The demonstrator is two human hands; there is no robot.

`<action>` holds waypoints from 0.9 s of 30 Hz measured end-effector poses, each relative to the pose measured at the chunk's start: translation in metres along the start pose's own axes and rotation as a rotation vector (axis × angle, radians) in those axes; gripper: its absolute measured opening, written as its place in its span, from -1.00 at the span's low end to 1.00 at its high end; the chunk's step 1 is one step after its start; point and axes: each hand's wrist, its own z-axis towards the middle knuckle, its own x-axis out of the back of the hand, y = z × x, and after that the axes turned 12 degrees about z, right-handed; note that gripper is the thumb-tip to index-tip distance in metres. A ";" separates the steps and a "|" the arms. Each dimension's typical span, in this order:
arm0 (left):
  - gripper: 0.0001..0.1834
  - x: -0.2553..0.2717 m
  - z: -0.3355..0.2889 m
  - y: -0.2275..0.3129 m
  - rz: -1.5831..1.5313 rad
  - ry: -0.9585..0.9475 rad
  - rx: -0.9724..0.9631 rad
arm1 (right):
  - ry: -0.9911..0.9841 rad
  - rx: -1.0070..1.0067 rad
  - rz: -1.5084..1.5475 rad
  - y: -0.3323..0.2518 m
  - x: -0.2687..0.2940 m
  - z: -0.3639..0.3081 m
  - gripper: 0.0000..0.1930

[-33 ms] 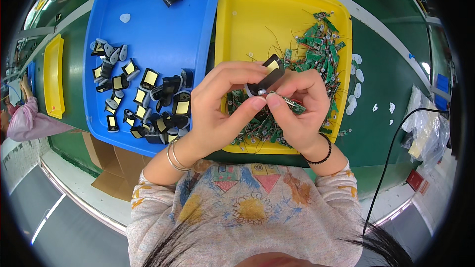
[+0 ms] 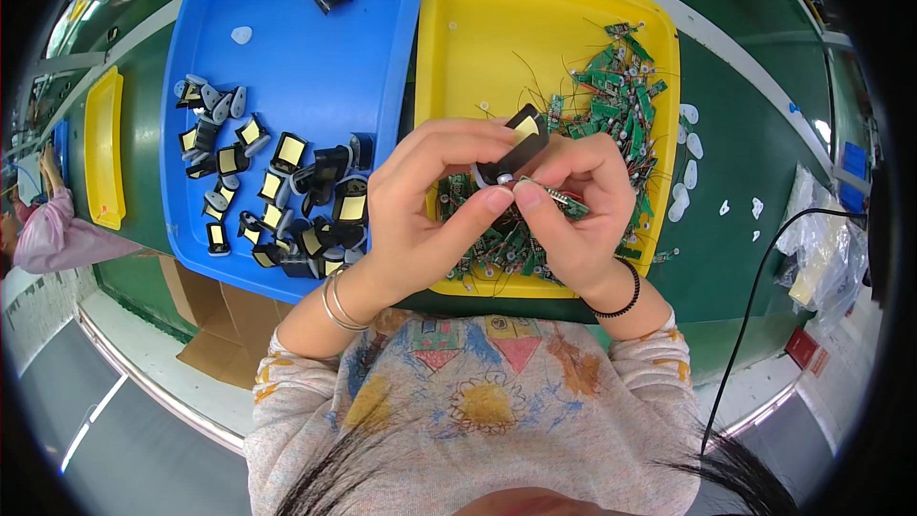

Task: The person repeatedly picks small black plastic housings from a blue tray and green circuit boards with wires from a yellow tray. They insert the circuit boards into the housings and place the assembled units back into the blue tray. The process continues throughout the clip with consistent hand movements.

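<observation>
Over the near part of the yellow tray, my two hands meet. My left hand is closed on a black plastic housing, curved, with a pale yellow pad on it. Pinched in my right hand is a small green circuit board. Its end lies close to a small whitish round part at the housing's lower edge; the fingertips partly hide where they meet. Beneath and beyond my hands, a heap of green circuit boards with thin wires fills the tray's right and near side.
To the left, a blue tray holds many black housings with yellow pads. Pale teardrop-shaped pieces lie right of the yellow tray. Farther right are a clear plastic bag and a black cable. Another person's sleeve shows far left.
</observation>
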 end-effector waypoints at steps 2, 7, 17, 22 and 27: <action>-0.76 0.001 0.001 -0.004 0.028 0.023 -0.079 | 0.016 -0.024 0.027 0.000 -0.002 0.000 -0.81; -0.75 0.003 0.002 -0.003 0.093 0.018 -0.099 | 0.016 -0.023 0.019 -0.001 0.000 0.000 -0.81; -0.82 0.006 0.000 -0.002 -0.026 -0.021 -0.039 | -0.004 -0.071 0.059 0.000 -0.004 -0.004 -0.80; -0.84 0.008 -0.001 -0.007 -0.271 -0.088 0.068 | -0.047 -0.121 0.048 0.001 -0.006 -0.002 -0.78; -0.81 0.003 -0.002 -0.009 -0.392 -0.070 0.122 | -0.072 -0.058 -0.051 0.003 -0.002 0.005 -0.78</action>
